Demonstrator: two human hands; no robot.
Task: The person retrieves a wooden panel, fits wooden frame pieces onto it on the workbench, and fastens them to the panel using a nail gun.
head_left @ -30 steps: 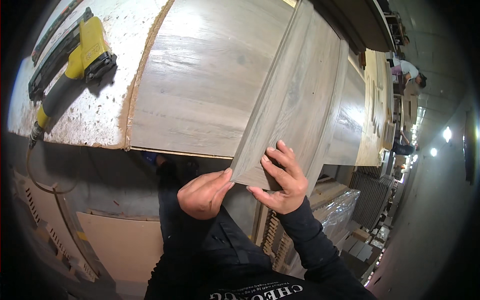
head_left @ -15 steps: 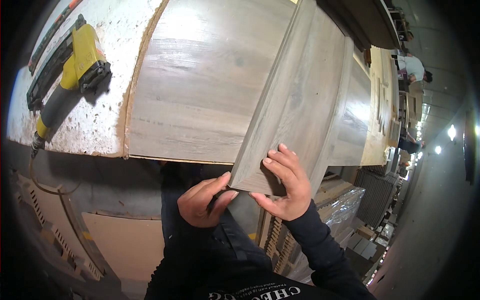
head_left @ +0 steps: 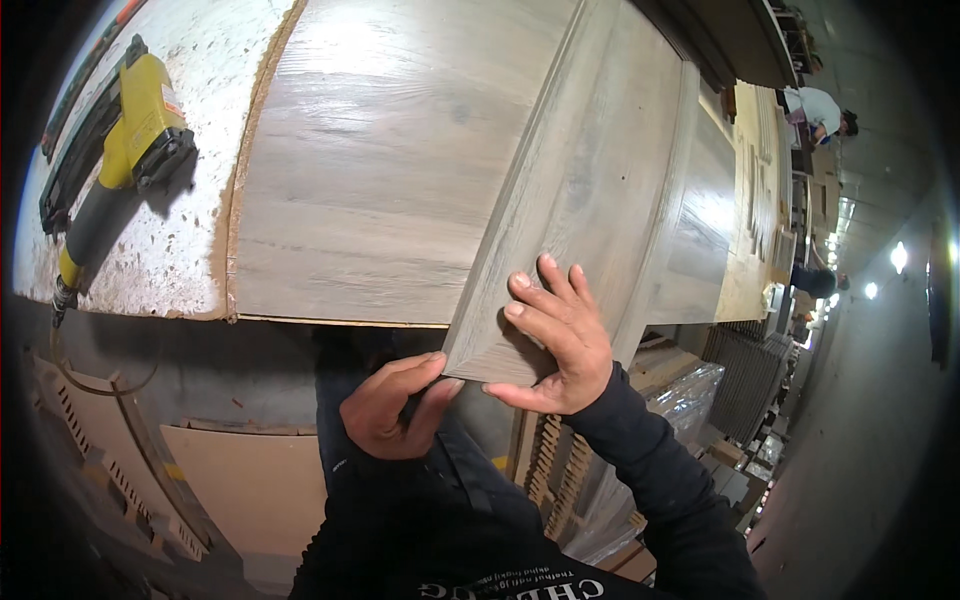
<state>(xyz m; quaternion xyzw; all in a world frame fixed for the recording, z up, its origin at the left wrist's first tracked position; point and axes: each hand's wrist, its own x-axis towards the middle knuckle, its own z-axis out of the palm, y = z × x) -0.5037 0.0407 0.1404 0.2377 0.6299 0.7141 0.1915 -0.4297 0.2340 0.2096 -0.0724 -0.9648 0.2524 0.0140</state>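
A framed grey wood-grain cabinet door (head_left: 610,150) lies face up, its near end jutting past the table's front edge. At its near left corner, my left hand (head_left: 392,408) has the thumb and fingertips closed about the mitred joint. My right hand (head_left: 562,350) grips the near end, thumb along the end edge and fingers spread over the recessed face. Beneath the door is a flat board (head_left: 370,190) with a similar grey grain. What my fingers touch on the door's underside is hidden.
A yellow and black air nailer (head_left: 135,135) with a hose rests on the white, worn tabletop (head_left: 205,60) at left. Dark panels (head_left: 710,35) stand at the far right. Below right is a plastic-wrapped stack of boards (head_left: 680,405). A person (head_left: 815,108) is farther off.
The whole view has shifted, so the door, nailer and hands sit slightly farther left. My right fingers are a little more spread on the face. Both hands stay at the door's near end.
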